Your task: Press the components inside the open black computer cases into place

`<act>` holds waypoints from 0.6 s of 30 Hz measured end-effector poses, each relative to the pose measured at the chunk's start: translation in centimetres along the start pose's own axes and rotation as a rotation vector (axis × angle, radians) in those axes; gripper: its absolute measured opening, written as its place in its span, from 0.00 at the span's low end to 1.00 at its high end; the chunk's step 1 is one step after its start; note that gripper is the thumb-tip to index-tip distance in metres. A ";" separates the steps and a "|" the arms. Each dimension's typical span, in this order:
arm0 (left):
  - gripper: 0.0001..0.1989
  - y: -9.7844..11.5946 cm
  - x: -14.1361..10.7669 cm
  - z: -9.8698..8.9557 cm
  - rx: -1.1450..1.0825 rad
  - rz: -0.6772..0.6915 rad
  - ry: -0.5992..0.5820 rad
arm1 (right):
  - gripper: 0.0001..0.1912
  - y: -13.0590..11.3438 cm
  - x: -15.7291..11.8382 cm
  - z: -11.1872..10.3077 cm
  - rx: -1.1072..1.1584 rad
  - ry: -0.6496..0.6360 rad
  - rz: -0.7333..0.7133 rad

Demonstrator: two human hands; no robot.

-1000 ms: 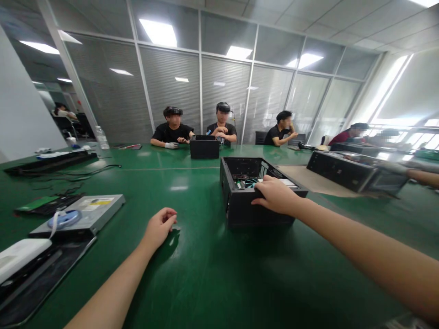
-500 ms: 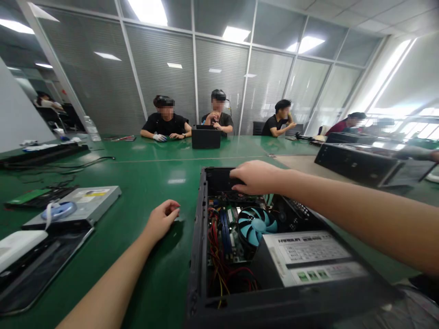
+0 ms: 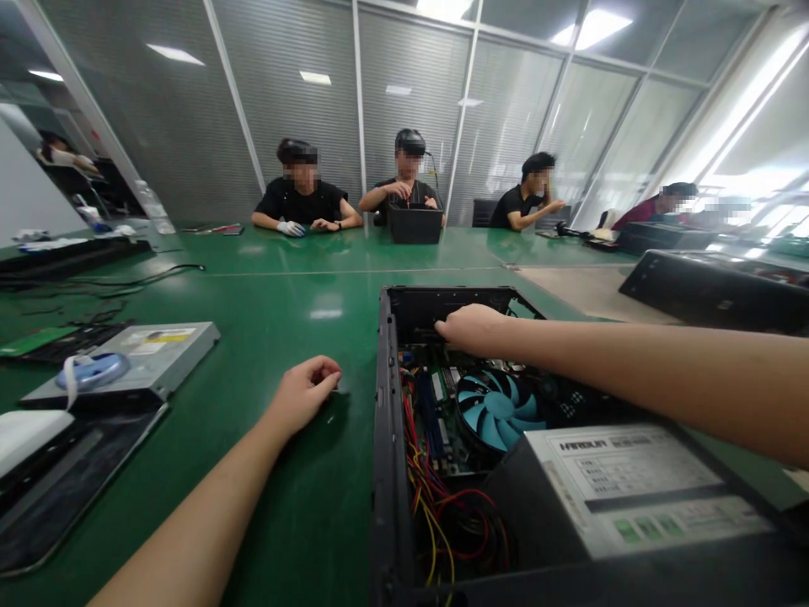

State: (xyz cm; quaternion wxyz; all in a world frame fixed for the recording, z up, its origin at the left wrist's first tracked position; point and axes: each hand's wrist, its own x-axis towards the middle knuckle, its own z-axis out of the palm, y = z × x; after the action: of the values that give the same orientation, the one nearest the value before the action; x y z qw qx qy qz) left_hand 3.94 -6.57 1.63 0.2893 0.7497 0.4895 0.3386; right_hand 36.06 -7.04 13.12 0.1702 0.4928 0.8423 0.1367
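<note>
An opened computer case lies on the green table in front of me. In it are a fan with blue blades, a power supply with a white label, and red and yellow cables. My right hand reaches into the far part of the case, fingers curled together; whatever they hold is hidden. Left of the case, my left hand rests on the table with thumb and fingers pinched. A tiny pale bit may show at its fingertips, too small to name.
On the left stand a silver optical drive with a blue roll on it, a white box and a black panel. Another black case is at the right. Across the table sit several people, one behind a black box.
My right hand sits lower inside the case, its fingers more tucked in. The view has shifted, and the case appears farther right. Across the table, one person's hand has moved down to the black box.
</note>
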 end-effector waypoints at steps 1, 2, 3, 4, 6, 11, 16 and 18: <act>0.14 -0.1 0.0 0.0 0.010 0.008 -0.015 | 0.12 0.2 -0.1 -0.3 -0.006 0.028 0.024; 0.14 -0.2 0.0 0.1 0.020 0.017 -0.032 | 0.12 0.4 -0.2 -0.6 -0.012 0.042 0.044; 0.14 -0.4 0.0 0.1 0.029 0.026 -0.045 | 0.13 0.6 -0.2 -0.8 -0.019 0.040 0.061; 0.13 -0.5 -0.1 0.1 0.036 0.031 -0.055 | 0.13 0.8 -0.2 -1.0 -0.025 0.026 0.076; 0.13 -0.7 0.0 0.2 0.042 0.033 -0.059 | 0.12 1.2 -0.2 -0.9 -0.032 -0.003 0.097; 0.14 -0.6 0.0 0.1 0.040 0.033 -0.070 | 0.14 1.0 0.0 0.0 -0.026 0.049 0.142; 0.14 -0.3 -0.1 -0.2 0.055 0.036 -0.084 | 0.12 2.0 -0.2 -1.7 0.043 -0.063 0.134; 0.14 -0.1 -0.2 -0.4 0.041 0.033 -0.079 | 0.15 2.6 -2.3 -3.0 0.074 -0.047 0.113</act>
State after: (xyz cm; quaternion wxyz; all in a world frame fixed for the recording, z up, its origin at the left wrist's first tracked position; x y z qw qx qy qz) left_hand 3.57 -6.70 1.74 0.2871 0.7764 0.4720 0.3033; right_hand 37.88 -8.02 17.20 0.1638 0.5486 0.8134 0.1033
